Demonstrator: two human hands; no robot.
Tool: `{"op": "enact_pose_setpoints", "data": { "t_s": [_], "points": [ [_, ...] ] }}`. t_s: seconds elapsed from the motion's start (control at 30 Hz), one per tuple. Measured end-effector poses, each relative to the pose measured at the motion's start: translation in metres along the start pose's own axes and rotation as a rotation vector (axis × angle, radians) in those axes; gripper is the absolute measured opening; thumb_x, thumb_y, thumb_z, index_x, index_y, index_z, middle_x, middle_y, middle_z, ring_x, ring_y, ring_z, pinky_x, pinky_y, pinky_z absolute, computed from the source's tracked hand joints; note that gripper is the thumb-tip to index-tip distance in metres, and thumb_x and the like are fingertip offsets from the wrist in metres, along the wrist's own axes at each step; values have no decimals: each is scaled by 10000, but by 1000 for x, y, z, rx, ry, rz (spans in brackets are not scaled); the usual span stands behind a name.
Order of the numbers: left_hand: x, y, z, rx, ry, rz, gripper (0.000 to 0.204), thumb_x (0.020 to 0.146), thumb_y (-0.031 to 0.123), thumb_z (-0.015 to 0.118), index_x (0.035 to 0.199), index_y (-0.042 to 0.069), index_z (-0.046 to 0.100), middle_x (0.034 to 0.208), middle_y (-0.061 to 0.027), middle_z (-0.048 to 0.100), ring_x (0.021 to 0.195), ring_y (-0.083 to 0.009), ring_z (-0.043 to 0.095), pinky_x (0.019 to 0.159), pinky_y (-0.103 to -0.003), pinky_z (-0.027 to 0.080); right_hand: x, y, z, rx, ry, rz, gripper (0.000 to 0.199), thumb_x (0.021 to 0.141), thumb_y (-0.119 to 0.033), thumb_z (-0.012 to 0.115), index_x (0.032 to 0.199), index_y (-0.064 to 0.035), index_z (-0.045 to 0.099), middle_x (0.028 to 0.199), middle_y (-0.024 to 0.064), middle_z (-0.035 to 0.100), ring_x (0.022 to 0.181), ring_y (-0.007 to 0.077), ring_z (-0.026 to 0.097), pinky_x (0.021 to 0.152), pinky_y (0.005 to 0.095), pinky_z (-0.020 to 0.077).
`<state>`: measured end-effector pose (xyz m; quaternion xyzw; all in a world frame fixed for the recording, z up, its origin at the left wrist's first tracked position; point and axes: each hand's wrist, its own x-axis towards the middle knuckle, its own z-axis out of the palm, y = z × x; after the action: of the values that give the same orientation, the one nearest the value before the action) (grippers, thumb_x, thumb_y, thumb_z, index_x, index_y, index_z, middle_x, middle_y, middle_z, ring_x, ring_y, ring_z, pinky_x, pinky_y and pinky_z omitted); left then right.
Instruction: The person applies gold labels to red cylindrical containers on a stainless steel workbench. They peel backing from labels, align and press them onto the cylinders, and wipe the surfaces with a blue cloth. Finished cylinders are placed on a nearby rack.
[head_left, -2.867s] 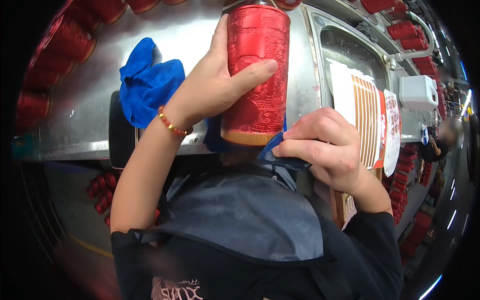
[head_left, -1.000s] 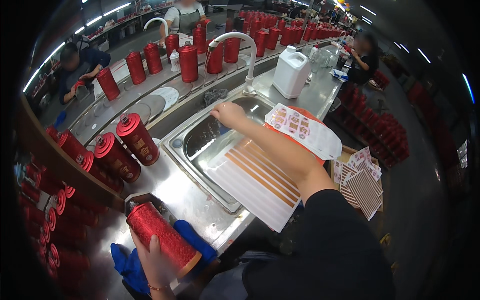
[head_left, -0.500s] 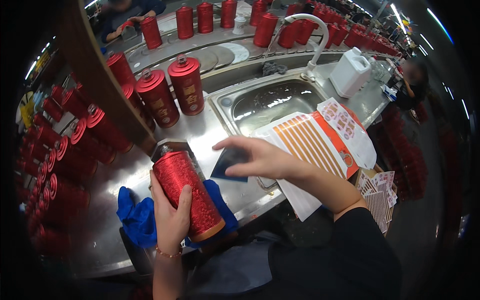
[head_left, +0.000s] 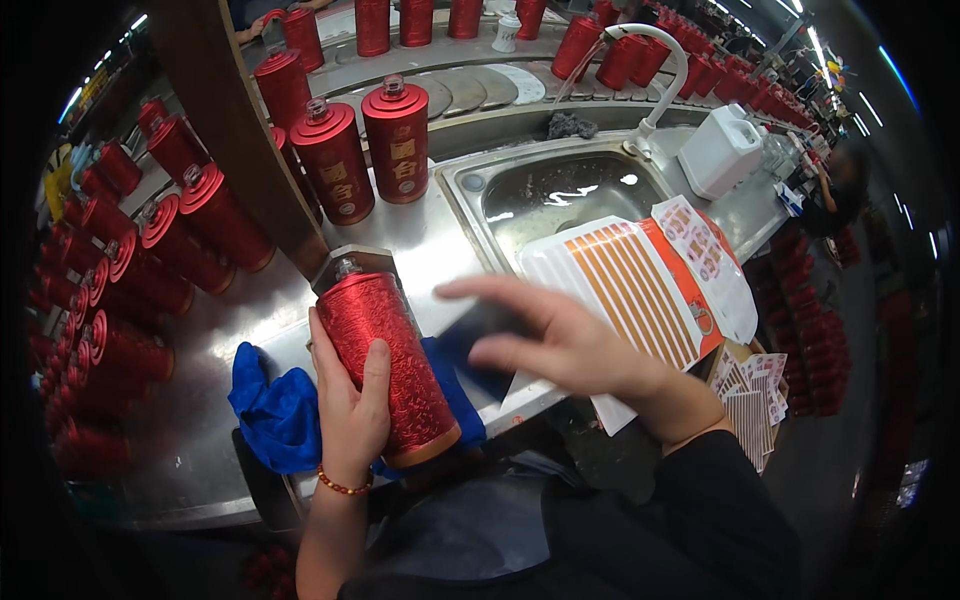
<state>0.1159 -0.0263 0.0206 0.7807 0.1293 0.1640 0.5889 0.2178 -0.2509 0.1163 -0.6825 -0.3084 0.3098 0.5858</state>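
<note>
My left hand [head_left: 350, 415] is closed round the side of a red, crinkle-textured bottle [head_left: 385, 360] with a tan base rim. The bottle leans at a slant, its glass stopper close to the foot of a brown post and its base toward me. Right of it, my right hand [head_left: 560, 335] pinches a dark blue flat piece [head_left: 485, 350] between thumb and fingers, apart from the bottle. Motion smears that piece, so its exact kind is unclear. Blue cloth [head_left: 275, 415] lies beside my left wrist, and more blue cloth [head_left: 455, 395] shows under the bottle.
Two red bottles [head_left: 395, 140] stand beyond the brown post [head_left: 235, 120]; many more crowd the left. A steel sink [head_left: 465, 215] with a white tap [head_left: 680, 70] is ahead. Sticker sheets [head_left: 620, 290] overlap its near edge. A white jug [head_left: 720, 150] stands right. Other people work farther off.
My right hand and the dark blue piece have shifted slightly right and down, away from the bottle. The left hand keeps its hold. The whole view has shifted a little.
</note>
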Motion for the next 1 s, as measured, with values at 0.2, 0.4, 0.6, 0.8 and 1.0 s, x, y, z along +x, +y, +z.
{"op": "enact_pose_setpoints", "data": {
  "t_s": [0.2,0.4,0.6,0.8,1.0],
  "points": [
    [0,0,-1,41,11,10,827,1041,333,604,1600,-92,167,1450,-272,460,1298,-362,527,1124,-420,403,97,-45,-234,-179,718,-108,556,1005,-620,577,930,-71,625,733,-15,568,568,73,534,499,220,448],
    [2,1,5,54,14,36,822,1026,301,615,1593,-98,174,1447,-279,454,1302,-369,519,1121,-423,401,171,-9,-413,-469,942,177,450,961,-522,705,856,-84,684,718,-10,634,506,127,526,485,302,434],
    [-1,3,-1,101,27,29,828,1018,289,625,1590,-104,175,1453,-284,448,1313,-370,508,1131,-425,388,210,23,-393,130,1074,58,427,916,-510,774,848,-111,639,729,2,624,573,102,535,467,245,427],
    [-1,2,1,66,30,45,827,1016,280,629,1590,-107,177,1468,-284,439,1335,-373,490,1151,-424,366,203,29,-405,183,1125,72,442,946,-505,738,893,-72,670,733,17,624,553,103,509,427,237,417],
    [0,-1,2,63,28,57,827,1017,287,628,1591,-105,180,1474,-284,437,1338,-372,490,1153,-420,366,191,28,-408,132,1086,74,405,962,-452,737,977,-51,680,785,57,703,568,126,565,452,281,454]
  ]
}}
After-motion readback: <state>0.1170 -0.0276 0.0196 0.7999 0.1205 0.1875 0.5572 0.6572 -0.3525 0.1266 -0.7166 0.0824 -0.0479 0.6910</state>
